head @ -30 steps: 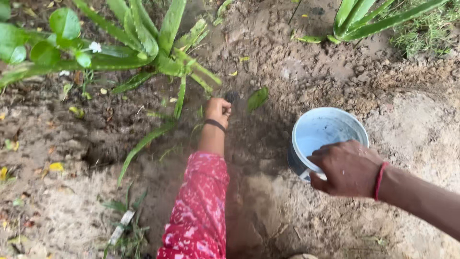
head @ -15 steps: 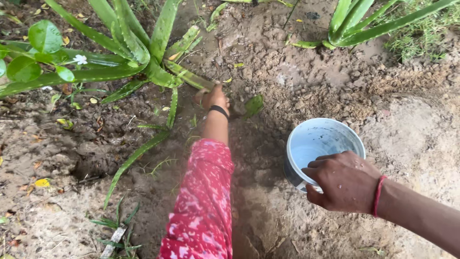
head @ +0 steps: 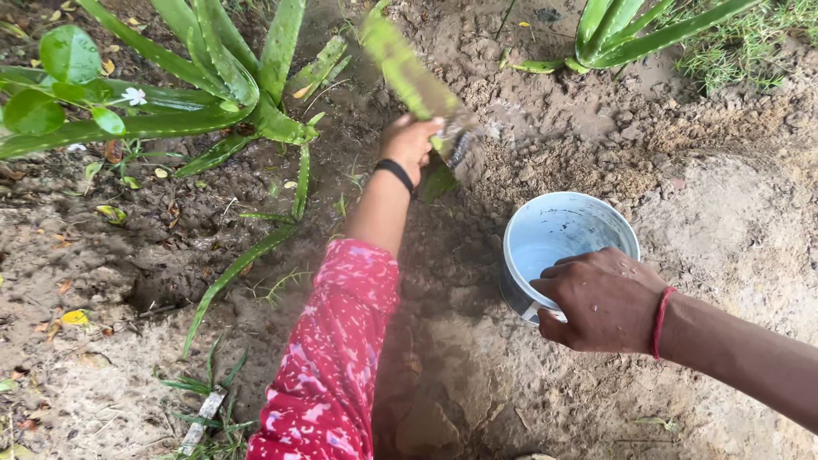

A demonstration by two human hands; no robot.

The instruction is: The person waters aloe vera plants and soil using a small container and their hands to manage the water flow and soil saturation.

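Observation:
My left hand (head: 411, 140), in a red patterned sleeve with a black wristband, is closed around the base of a small uprooted aloe shoot (head: 400, 64). The shoot is blurred and points up and away, and its dirty root end (head: 464, 146) hangs just right of my fingers, above the damp soil. My right hand (head: 601, 298), with a red thread at the wrist, grips the near rim of a pale blue bucket (head: 558, 223). The bucket stands on the ground to the right and holds a little water.
A big aloe plant (head: 230, 77) spreads at the upper left, beside a broad-leaved plant with a white flower (head: 51, 77). Another aloe (head: 622, 30) grows at the top right, next to grass. Around the bucket the soil is sandy, lumpy and wet, with a dark hollow (head: 158, 290) at the left.
My left hand has risen from the soil near the big aloe, pulling the small shoot and its roots up. The bucket and my right hand stay about the same.

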